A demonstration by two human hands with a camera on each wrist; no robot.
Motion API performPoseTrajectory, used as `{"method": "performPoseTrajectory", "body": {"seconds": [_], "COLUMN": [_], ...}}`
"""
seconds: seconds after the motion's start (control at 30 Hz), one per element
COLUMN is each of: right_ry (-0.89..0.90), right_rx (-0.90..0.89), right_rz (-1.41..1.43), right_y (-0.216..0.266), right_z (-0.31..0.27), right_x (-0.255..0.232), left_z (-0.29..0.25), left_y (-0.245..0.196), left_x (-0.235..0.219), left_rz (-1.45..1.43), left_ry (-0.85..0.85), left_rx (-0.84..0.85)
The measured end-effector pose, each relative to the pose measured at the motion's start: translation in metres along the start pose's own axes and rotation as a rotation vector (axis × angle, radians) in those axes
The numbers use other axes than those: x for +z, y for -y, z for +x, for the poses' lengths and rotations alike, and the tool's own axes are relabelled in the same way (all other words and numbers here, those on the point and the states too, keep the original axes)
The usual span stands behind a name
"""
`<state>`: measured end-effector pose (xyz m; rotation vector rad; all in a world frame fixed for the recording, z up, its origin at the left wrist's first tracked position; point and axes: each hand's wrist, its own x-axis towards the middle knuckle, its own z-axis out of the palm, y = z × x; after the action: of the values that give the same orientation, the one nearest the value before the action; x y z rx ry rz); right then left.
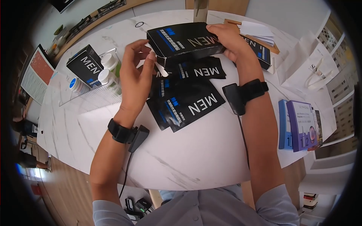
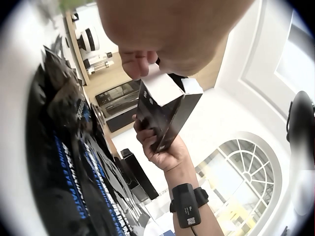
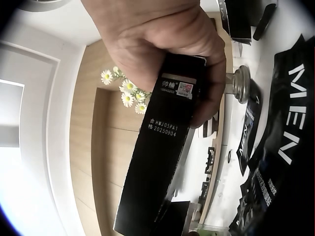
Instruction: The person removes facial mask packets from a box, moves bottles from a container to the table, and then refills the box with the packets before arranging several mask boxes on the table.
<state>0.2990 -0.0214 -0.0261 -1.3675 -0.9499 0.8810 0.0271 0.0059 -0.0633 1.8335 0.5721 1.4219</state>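
Note:
My right hand [image 1: 228, 39] grips the right end of a black carton marked MEN [image 1: 184, 39], held above the table. The carton's left end stands open, with a white inner flap [image 2: 161, 87] folded out. At that end my left hand [image 1: 137, 69] has its curled fingers and thumb on the flap. Under the carton, several black foil pouches marked MEN [image 1: 192, 103] lie overlapping on the marble-patterned table [image 1: 181, 158]. In the right wrist view the carton's narrow side [image 3: 160, 128] carries a printed code and a small label.
At left a clear tray [image 1: 88, 97] holds white-capped bottles [image 1: 109, 60] and another black MEN box [image 1: 85, 62]. Purple and blue boxes [image 1: 301, 124] are at the right edge, near a white paper bag [image 1: 311, 69]. A wooden holder with papers [image 1: 258, 34] stands behind my right hand.

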Motion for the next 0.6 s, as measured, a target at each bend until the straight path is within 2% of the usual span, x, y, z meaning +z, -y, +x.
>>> {"method": "performPoseTrajectory", "body": {"seconds": [0.1,0.3,0.4,0.5,0.6], "right_ry": [-0.036,0.010,0.037,-0.022,-0.014], "right_rx": [0.042,-0.004,-0.012,-0.034,-0.054], "right_rz": [0.002,0.077,0.029,0.026,0.009], "right_y": [0.008,0.007,0.005,0.008,0.009], "right_z": [-0.003,-0.001,-0.003,-0.006,-0.004], "right_x": [-0.003,-0.010,-0.011,-0.012,-0.019], "left_z": [0.002,0.002,0.006,0.009,0.009], "left_y": [0.004,-0.012,-0.012,-0.018,-0.017], "left_x": [-0.006,-0.006,-0.011,-0.017,-0.018], "left_rz": [0.194,0.196,0.319,0.471,0.507], "left_ry": [0.062,0.228,0.314,0.324,0.269], "left_rx": [0.085,0.038,0.165,0.230,0.308]}}
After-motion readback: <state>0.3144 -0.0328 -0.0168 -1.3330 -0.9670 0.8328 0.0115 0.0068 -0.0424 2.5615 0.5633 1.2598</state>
